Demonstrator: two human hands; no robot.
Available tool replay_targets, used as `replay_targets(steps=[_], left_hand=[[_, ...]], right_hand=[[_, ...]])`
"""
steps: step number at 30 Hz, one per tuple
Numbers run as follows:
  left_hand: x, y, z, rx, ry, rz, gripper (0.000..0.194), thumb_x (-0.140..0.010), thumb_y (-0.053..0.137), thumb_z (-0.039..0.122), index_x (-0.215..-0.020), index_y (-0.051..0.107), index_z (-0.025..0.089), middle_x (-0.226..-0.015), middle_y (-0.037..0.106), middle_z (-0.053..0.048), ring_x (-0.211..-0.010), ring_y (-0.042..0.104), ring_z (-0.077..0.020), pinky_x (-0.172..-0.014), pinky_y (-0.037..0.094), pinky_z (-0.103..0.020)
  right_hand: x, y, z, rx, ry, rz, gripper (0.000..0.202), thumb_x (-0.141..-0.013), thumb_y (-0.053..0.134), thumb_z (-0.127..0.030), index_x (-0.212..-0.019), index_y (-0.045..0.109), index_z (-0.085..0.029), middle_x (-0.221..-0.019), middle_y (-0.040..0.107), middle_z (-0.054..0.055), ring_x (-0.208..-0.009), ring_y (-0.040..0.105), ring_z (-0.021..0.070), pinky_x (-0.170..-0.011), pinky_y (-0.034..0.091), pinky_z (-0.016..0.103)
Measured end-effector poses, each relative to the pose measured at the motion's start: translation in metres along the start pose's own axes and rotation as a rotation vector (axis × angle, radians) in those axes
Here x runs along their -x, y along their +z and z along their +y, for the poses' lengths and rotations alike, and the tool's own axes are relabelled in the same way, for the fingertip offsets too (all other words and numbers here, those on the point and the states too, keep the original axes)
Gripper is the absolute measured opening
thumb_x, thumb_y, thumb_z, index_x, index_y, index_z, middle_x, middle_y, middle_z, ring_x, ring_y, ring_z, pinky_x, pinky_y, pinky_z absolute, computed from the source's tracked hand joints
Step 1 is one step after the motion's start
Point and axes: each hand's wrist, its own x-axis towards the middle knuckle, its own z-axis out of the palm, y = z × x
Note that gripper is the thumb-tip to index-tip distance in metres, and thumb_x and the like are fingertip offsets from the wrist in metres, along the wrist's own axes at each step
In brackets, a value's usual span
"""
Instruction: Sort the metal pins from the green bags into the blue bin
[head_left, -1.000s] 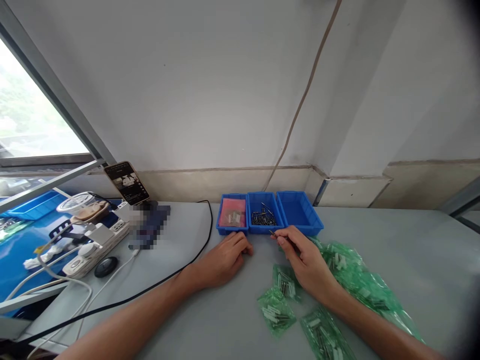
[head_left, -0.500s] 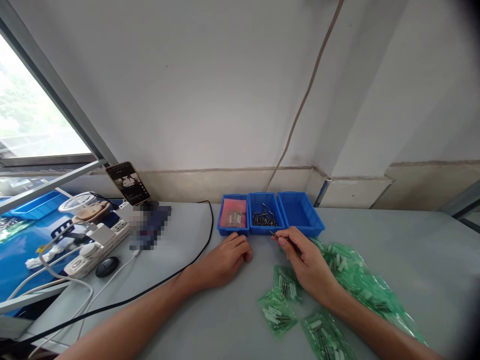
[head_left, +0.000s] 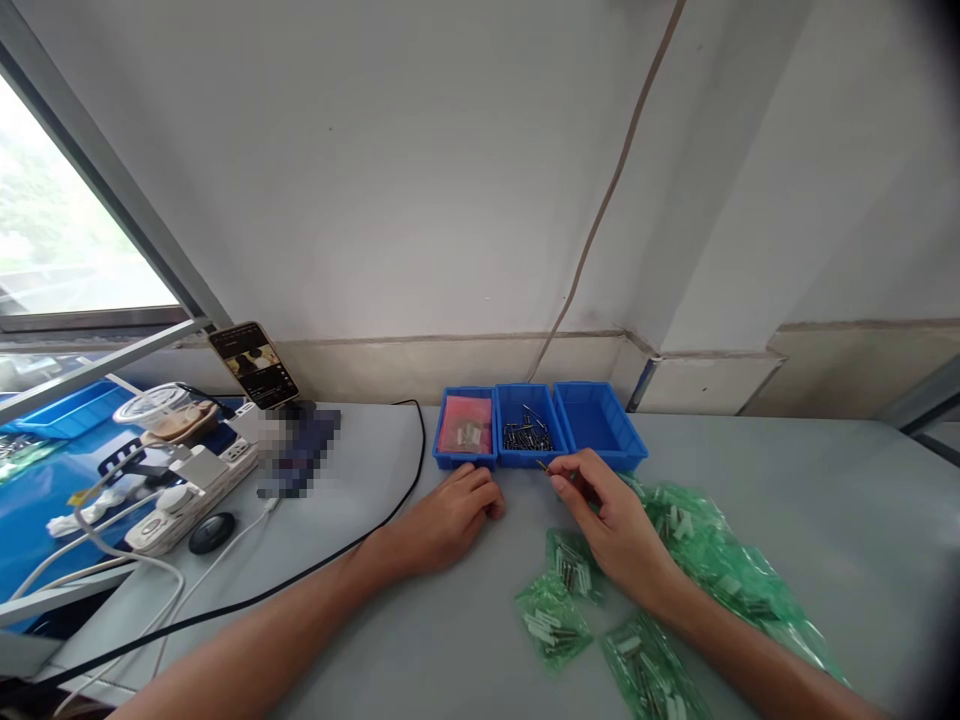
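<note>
Between the thumb and forefinger of my right hand (head_left: 604,505) is a small metal pin (head_left: 543,466), just in front of the blue bins. My left hand (head_left: 457,515) rests on the table with its fingers curled; whether anything is under them is hidden. Behind it, the left blue bin (head_left: 465,462) holds a pink bag (head_left: 465,424). Dark metal screws (head_left: 527,436) lie in the middle bin (head_left: 529,461). The right bin (head_left: 596,425) shows a bare bottom. Green bags (head_left: 555,620) of white and metal pieces lie beside and below my right hand.
A large pile of green bags (head_left: 739,575) lies right of my right forearm. A black cable (head_left: 300,578) crosses under my left forearm. At the left are a propped phone (head_left: 255,365), a power strip (head_left: 191,500), white cables and a black mouse (head_left: 212,533).
The picture on the phone screen is different. The view has shifted very slightly. Both hands keep almost the same place and pose.
</note>
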Motion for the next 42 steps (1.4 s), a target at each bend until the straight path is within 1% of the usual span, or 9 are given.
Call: replay_targets(steps=[4,13,19,26,30,34,37,42], left_hand=[[0.0002,0.0010,-0.0007,0.016,-0.008,0.005,0.025,-0.101,0.041,-0.001,-0.103,0.054,0.021,-0.105,0.060,-0.005,-0.100,0.051,-0.0207,-0.092,0.044,-0.032],[-0.0004,0.0006,-0.0003,-0.005,-0.022,-0.007,0.023,-0.102,0.041,0.002,-0.099,0.054,0.020,-0.104,0.059,-0.005,-0.098,0.051,-0.0206,-0.091,0.044,-0.033],[-0.0004,-0.0012,0.0014,-0.019,-0.010,-0.011,0.021,-0.102,0.042,0.004,-0.099,0.055,0.020,-0.105,0.058,-0.006,-0.098,0.051,-0.0214,-0.091,0.045,-0.034],[-0.0005,-0.0024,0.0046,-0.022,-0.016,0.005,0.020,-0.097,0.044,0.003,-0.101,0.053,0.020,-0.104,0.058,-0.005,-0.098,0.052,-0.0210,-0.091,0.045,-0.033],[-0.0013,-0.0026,0.0071,-0.013,-0.026,0.014,0.013,-0.101,0.047,0.009,-0.105,0.053,0.021,-0.106,0.058,-0.006,-0.099,0.053,-0.0213,-0.092,0.046,-0.033],[-0.0015,-0.0015,0.0068,0.018,-0.061,0.016,0.003,-0.105,0.056,0.022,-0.108,0.054,0.021,-0.106,0.059,-0.005,-0.100,0.054,-0.0217,-0.090,0.046,-0.033],[-0.0015,0.0002,0.0045,0.025,-0.065,0.014,0.007,-0.107,0.058,0.027,-0.104,0.056,0.021,-0.105,0.060,-0.005,-0.099,0.054,-0.0216,-0.089,0.046,-0.033],[-0.0017,0.0023,0.0013,0.024,-0.057,0.009,0.014,-0.109,0.058,0.032,-0.100,0.057,0.021,-0.102,0.060,-0.004,-0.097,0.054,-0.0207,-0.088,0.045,-0.032]], right_hand=[[0.0000,0.0000,-0.0003,-0.001,0.013,-0.004,0.018,-0.110,0.050,-0.038,-0.109,0.064,-0.027,-0.101,0.064,0.003,-0.084,0.059,0.0218,-0.077,0.048,0.035],[0.0006,-0.0007,0.0003,0.001,0.013,-0.020,0.018,-0.110,0.049,-0.038,-0.110,0.063,-0.027,-0.102,0.063,0.004,-0.086,0.058,0.0219,-0.079,0.048,0.036],[0.0000,-0.0004,-0.0003,0.006,0.020,-0.030,0.019,-0.111,0.048,-0.039,-0.111,0.063,-0.027,-0.104,0.064,0.005,-0.088,0.059,0.0231,-0.080,0.049,0.038],[0.0007,-0.0012,-0.0005,0.007,0.005,-0.021,0.019,-0.110,0.049,-0.038,-0.109,0.064,-0.027,-0.101,0.065,0.004,-0.086,0.060,0.0219,-0.078,0.048,0.036],[0.0005,-0.0003,0.0021,-0.002,0.001,-0.012,0.021,-0.111,0.049,-0.040,-0.110,0.065,-0.027,-0.102,0.066,0.004,-0.087,0.060,0.0220,-0.078,0.048,0.035],[0.0003,0.0006,0.0045,-0.040,0.025,-0.011,0.025,-0.112,0.045,-0.041,-0.111,0.065,-0.027,-0.106,0.069,0.005,-0.092,0.063,0.0235,-0.076,0.050,0.034],[0.0000,0.0003,0.0041,-0.041,0.036,-0.011,0.026,-0.112,0.045,-0.042,-0.111,0.066,-0.027,-0.107,0.070,0.006,-0.093,0.065,0.0241,-0.075,0.052,0.034],[-0.0001,-0.0009,0.0022,-0.033,0.035,-0.008,0.026,-0.111,0.046,-0.043,-0.110,0.066,-0.027,-0.107,0.071,0.006,-0.094,0.066,0.0244,-0.074,0.052,0.034]])
